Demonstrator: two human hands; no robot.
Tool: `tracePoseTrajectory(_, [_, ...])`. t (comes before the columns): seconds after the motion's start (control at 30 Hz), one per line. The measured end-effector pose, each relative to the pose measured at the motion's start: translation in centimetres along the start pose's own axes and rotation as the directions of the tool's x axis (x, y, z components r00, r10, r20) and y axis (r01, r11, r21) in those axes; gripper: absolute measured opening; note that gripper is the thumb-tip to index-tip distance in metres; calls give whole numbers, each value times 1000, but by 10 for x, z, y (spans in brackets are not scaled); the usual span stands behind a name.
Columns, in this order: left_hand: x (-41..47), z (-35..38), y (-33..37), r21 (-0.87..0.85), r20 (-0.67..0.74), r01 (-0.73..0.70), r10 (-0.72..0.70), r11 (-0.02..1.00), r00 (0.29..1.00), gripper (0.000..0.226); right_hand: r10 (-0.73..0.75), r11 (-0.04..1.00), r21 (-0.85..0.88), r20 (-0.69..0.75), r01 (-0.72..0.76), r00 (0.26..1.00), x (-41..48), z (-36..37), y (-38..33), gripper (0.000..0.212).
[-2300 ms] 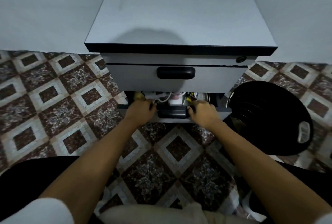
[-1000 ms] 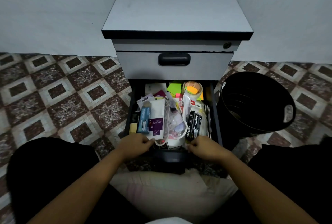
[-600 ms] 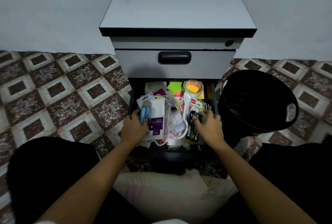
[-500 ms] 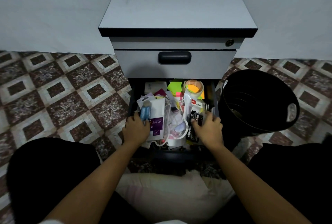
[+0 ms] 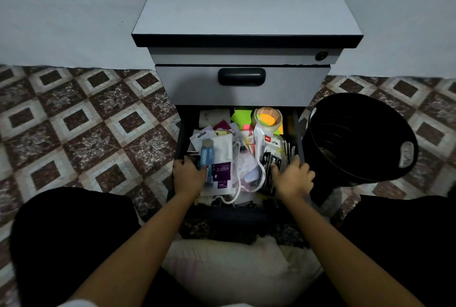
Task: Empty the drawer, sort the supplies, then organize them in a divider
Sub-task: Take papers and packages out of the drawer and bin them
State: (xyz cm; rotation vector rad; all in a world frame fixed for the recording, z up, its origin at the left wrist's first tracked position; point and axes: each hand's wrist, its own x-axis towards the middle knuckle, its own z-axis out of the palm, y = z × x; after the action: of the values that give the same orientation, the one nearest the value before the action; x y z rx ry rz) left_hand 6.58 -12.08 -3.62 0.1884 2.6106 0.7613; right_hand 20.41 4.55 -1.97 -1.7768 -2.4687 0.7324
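The lower drawer (image 5: 181, 134) of a grey cabinet (image 5: 246, 11) is pulled out and crammed with supplies. A blue pack (image 5: 206, 156) lies on a white and purple package (image 5: 223, 166) at the left, a black stapler box (image 5: 270, 171) at the right, a tape roll (image 5: 267, 118) and bright sticky notes (image 5: 240, 117) at the back. My left hand (image 5: 188, 174) reaches into the left side, fingers curled at the blue pack. My right hand (image 5: 292, 177) lies over the stapler box with fingers bent down on it. Whether either hand grips anything is unclear.
A black round bin (image 5: 357, 139) stands on its side close to the drawer's right. The upper drawer (image 5: 241, 84) is closed. A pale cushion (image 5: 241, 269) lies between my knees under the drawer front. Patterned floor tiles (image 5: 86, 134) spread left and right.
The drawer was pulled fully out by its front edge. Both hands then left the edge and went forward into the drawer, onto the supplies at left and right.
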Motion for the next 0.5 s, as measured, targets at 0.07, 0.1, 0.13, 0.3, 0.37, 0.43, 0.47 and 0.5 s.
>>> tracePoseTrajectory(0.07, [1,-1,-1,20,4,-18,18,1000,1000,55,-1,1000,-21,13,1,1000,0,2,1,71])
tracePoseTrajectory(0.1, [0,-1,-1,18,3,-35,35,999,999,52,-7,1000,-15,27,8,1000,0,4,1,69])
tracePoseTrajectory(0.13, [0,-1,0,0,5,-47,47,999,999,49,-14,1000,-3,51,14,999,0,5,0,65])
tracePoseTrajectory(0.3, [-7,6,7,-231,109,14,11,973,994,60,-28,986,165,144,4,989,2,6,-4,55])
tracePoseTrajectory(0.37, [-6,9,7,-257,119,50,-19,965,993,62,-31,960,281,167,-17,985,5,9,-4,55])
tracePoseTrajectory(0.43, [-4,10,8,-285,129,96,-61,954,990,67,-41,933,360,187,-30,981,7,11,-3,59])
tracePoseTrajectory(0.47, [-3,10,9,-307,139,122,-83,944,987,73,-42,926,377,189,-33,981,9,12,-2,64])
tracePoseTrajectory(0.5, [-1,10,9,-337,154,151,-104,929,983,79,-37,923,382,192,-41,981,11,12,-2,70])
